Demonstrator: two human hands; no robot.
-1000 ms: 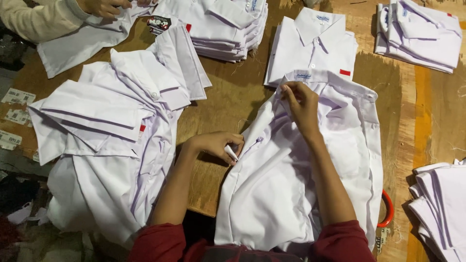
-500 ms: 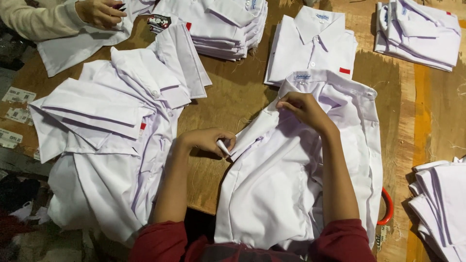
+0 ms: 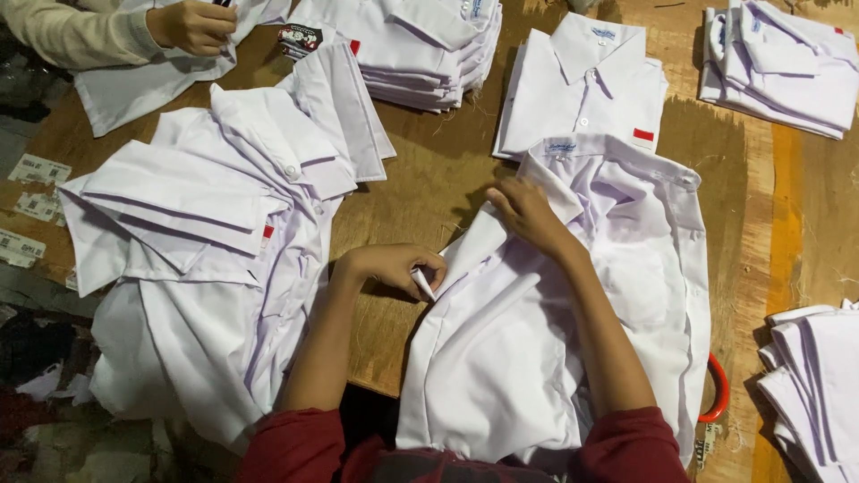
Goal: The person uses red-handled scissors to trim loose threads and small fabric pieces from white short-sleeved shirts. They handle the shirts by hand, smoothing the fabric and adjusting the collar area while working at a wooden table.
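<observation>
- While spread open, front up, on the table [image 3: 429, 179]: white shirt [image 3: 501, 358], collar far, hem at the near edge, just in front of the body.
- Left hand [image 3: 394, 268] curled narrow, pinching a small white fold at the shirt's left front edge. Hard to tell whether cloth or a paper slip.
- Right hand [image 3: 528, 215] half shut just below the collar, fingertips gripping the same front panel higher up.
- Judged as the step in hand: drawing the left front across the chest, front not yet closed.
- Next move likely calls for both pinches kept on one edge, pulled taut and laid straight over the other front, with no slack between the hands.
- Edges: near table edge under the hem, so some cloth overhanging towards the lap; red ring [image 3: 718, 394] peeking out from under the shirt's right side.
- Room: bare wood just left of the left hand, then a loose pile [image 3: 206, 233] of shirts near; folded shirt [image 3: 582, 80] touching the collar at the far side; stack [image 3: 814, 376] near on the right.
- Further off: two more stacks along the far side, paper tags [image 3: 36, 206] at far left, a co-worker's hand [image 3: 192, 25] well apart at top left.
</observation>
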